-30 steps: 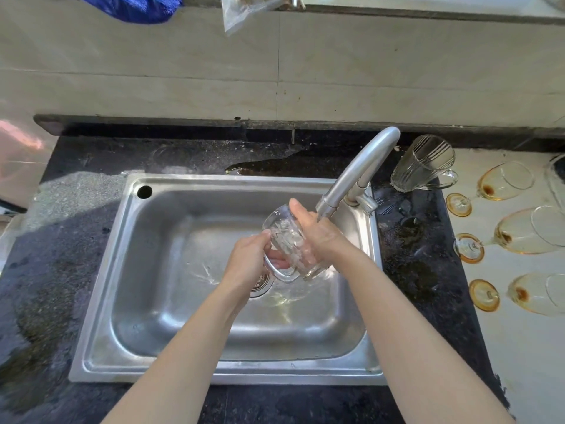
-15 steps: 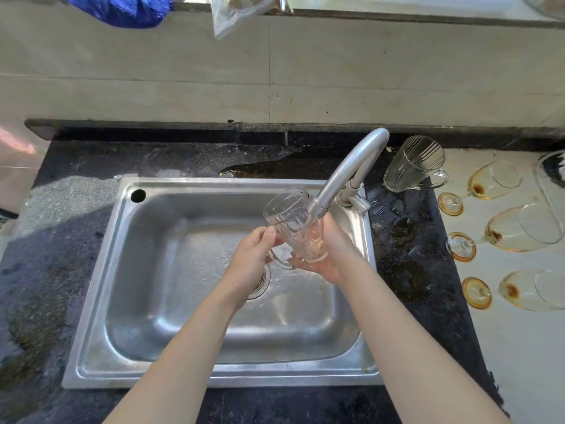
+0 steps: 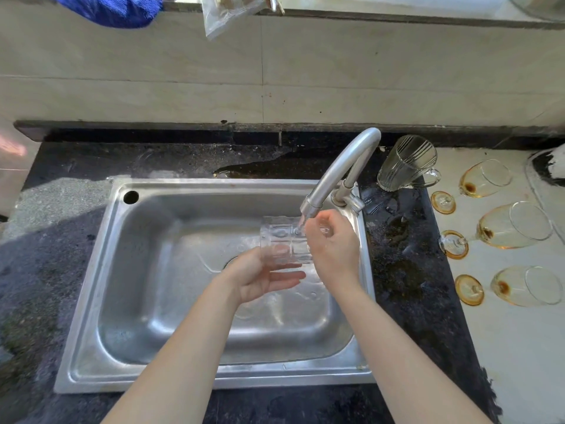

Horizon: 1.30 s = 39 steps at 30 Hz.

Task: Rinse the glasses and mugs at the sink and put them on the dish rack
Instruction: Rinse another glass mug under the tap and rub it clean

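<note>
While water runs from the tap, a person rinses glassware at a black speckled stone counter (image 3: 61, 270), whose rectangular stainless-steel sink (image 3: 90, 301) fills the middle of the view. At three o'clock from the basin a pale work surface (image 3: 519, 347) carries three amber-tinted stemmed glasses (image 3: 513, 224), laid on their sides with brown dregs in the bowls, apparently queued for washing. The curved grey metal tap (image 3: 339, 169) rises at one o'clock and swings its spout over the basin. Just beyond it, at two o'clock, a ribbed clear glass mug (image 3: 403, 163) stands on the wet counter. Directly under the spout is the clear dimpled glass mug (image 3: 281, 240), turned on its side above the drain, likely so the stream sheets over its wall. The right hand (image 3: 333, 249) curls round the mug's three-o'clock end, taking the weight and the turning. The left hand (image 3: 260, 276) lies flat and wide beneath it at seven o'clock, fingers straight, as a cradle. No dish rack is in view.
</note>
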{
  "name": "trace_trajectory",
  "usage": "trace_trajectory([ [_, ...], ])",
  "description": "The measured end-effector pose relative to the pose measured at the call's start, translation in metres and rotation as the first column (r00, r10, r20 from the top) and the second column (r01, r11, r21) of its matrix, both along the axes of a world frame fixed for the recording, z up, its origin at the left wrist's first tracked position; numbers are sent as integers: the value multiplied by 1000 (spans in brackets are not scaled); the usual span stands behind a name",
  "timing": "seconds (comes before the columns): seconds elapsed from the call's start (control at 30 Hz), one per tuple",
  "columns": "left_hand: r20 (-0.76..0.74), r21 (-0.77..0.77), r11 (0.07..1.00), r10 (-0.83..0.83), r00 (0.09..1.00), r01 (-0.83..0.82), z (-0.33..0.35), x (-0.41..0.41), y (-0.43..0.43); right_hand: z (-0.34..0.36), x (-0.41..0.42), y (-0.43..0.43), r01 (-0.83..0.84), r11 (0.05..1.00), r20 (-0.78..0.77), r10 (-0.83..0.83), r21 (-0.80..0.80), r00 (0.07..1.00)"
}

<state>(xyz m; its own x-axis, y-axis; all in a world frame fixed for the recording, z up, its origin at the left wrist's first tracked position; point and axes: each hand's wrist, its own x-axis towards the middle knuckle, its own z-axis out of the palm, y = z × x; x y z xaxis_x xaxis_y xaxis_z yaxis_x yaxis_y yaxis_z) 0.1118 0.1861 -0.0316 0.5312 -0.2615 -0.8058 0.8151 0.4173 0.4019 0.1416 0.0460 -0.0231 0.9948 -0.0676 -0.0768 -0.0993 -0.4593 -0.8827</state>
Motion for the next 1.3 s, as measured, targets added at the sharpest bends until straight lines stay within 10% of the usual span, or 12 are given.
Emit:
trace_trajectory([
  [0.23,110,175,984,-52,993,32,2,16,2,-5,-5,-3,-136,990,162,140,-36,977],
  [0.4,403,462,846,66,913,-265,-10,12,-7,5,5,8,70,984,-278,-21,166,960],
  [0.63,625,763,450,-330,707,-464,4,-5,-14,2,22,35,415,811,-709,-2,411,706],
  [0.83,617,268,885,147,773,-382,20,-9,-7,-2,23,31,415,811,-585,-113,413,803],
  [0.93,467,182,876,323,823,-447,24,-2,-12,-4,15,32,350,852,-470,-144,388,871],
  [1.07,425,495,813,81,902,-306,20,7,-14,1,3,29,268,899,-325,-152,348,934],
  [1.3,325,579,773,71,943,-258,25,11,-17,-6,-14,14,64,977,-158,-32,205,987],
])
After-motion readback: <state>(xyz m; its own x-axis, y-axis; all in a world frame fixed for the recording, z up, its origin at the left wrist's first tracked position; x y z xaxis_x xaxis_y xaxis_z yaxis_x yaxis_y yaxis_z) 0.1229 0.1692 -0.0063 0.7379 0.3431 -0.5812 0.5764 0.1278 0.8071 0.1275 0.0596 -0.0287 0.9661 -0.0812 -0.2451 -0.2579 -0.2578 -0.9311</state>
